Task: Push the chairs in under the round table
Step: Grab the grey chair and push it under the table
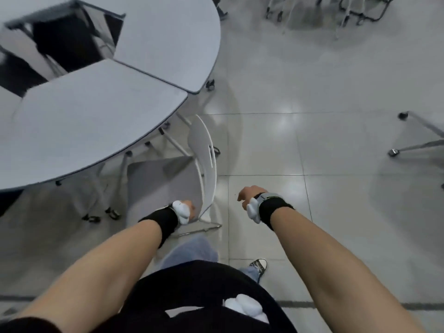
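Observation:
The round table (96, 121) is made of grey curved segments and fills the upper left. One white chair (204, 150) stands at its near right edge, backrest seen from above, grey seat (161, 181) partly under the tabletop. My left hand (188, 209) is closed on the near end of the backrest, mostly hidden behind a white wrist tracker. My right hand (247, 194) hovers just right of the chair, apart from it, fingers loosely curled and holding nothing.
Dark chairs (60, 44) show through the table's central gap. Caster legs of another chair (413, 140) reach in from the right edge, and more chair legs (360, 13) stand at the top right. Pale tiled floor (312, 104) spreads to the right; my shoe (259, 265) is below.

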Available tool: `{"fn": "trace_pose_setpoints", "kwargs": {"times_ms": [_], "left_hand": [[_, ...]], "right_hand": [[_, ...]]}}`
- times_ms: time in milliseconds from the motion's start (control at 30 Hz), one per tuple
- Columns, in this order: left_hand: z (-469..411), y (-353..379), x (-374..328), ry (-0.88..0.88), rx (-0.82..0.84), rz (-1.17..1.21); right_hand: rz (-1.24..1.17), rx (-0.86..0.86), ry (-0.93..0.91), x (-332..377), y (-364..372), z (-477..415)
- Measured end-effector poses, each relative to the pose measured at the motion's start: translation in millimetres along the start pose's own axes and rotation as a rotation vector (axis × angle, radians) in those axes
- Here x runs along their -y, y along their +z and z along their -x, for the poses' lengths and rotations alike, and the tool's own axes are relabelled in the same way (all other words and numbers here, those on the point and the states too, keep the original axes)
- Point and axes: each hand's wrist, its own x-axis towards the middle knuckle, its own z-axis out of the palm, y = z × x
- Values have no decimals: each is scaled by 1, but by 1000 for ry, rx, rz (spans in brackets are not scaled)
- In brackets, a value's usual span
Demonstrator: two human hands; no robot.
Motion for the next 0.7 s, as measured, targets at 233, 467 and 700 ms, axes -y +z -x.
{"fn": "trace_pose_setpoints", "kwargs": {"times_ms": [233, 467, 700], "left_hand": [[-6, -5, 2, -15, 21, 130], [-37, -11, -5, -17, 58, 403], [-61, -14, -21, -42, 162, 766]], "right_hand": [[54, -49, -140, 33, -74, -30], [364, -117, -258, 62, -124, -73], [767, -119, -481, 101, -165, -139]]}}
